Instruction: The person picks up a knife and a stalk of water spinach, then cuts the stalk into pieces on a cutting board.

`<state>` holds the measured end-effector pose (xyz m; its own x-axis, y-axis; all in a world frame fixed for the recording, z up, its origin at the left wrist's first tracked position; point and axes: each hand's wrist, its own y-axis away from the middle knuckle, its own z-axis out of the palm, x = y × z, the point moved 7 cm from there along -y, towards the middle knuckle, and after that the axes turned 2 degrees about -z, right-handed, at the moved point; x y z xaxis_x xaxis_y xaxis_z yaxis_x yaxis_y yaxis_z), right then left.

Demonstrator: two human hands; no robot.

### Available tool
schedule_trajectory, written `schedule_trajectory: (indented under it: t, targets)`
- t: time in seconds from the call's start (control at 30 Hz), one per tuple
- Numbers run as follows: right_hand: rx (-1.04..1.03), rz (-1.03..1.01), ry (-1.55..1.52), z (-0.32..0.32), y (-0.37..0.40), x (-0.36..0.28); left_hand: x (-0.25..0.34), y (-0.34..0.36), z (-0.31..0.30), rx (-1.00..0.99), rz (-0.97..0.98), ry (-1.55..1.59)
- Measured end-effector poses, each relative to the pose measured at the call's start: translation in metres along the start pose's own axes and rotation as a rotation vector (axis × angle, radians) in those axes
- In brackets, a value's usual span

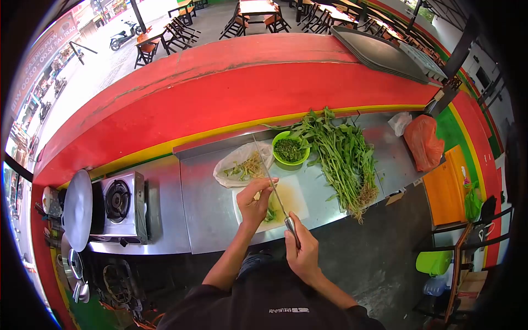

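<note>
"What's in your right hand?"

"My right hand (302, 250) is wrapped round the handle (292, 228) of a knife (280, 201), fingers pressed in firmly. The blade slants away from me, over the board (297, 192), its tip pointing toward the bag (223, 168)."

"And your left?"

"My left hand (254, 204) is raised over the board, fingers bent, the tips drawn together at the blade about midway along it. Whether they pinch the steel or just touch it, I can't tell from here."

"What's on the board?"

"A few green scraps (269, 214), partly behind my left hand, and a yellowish stain. The board lies flat on the counter (206, 209), close in front of me."

"What's around it?"

"Just beyond it, to the left, is the bag, clear plastic, with cut stems (236, 170) and pale roots (254, 165) in it. Right beside that is the bowl (290, 163), bright green, with chopped leaves (290, 149) inside. To the right of the bowl lies the big pile (338, 159), leafy ends away from me, root ends at the counter's near edge."

"Anything farther off?"

"The stove (129, 220) is well off to my left, the wok (77, 212) on its far side. A red bag (423, 143) sits to the right, past the pile."
</note>
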<state>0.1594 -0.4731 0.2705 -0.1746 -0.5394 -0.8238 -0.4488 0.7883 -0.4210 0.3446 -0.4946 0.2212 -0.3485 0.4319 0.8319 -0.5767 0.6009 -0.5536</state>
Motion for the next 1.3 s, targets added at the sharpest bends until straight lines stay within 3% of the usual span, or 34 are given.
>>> schedule_trajectory:
  t: [0.2,0.43,1.3]
  targets:
    - [-0.036,0.097,-0.02,0.002,-0.002,0.005,-0.004,0.003,0.005,0.003,-0.085,0.007]
    - [0.005,0.029,-0.01,0.006,-0.003,0.008,-0.024,0.016,0.006,0.022,-0.248,0.055]
    - [-0.079,0.217,-0.03,0.009,-0.005,0.018,-0.013,0.008,0.003,-0.063,-0.138,-0.104]
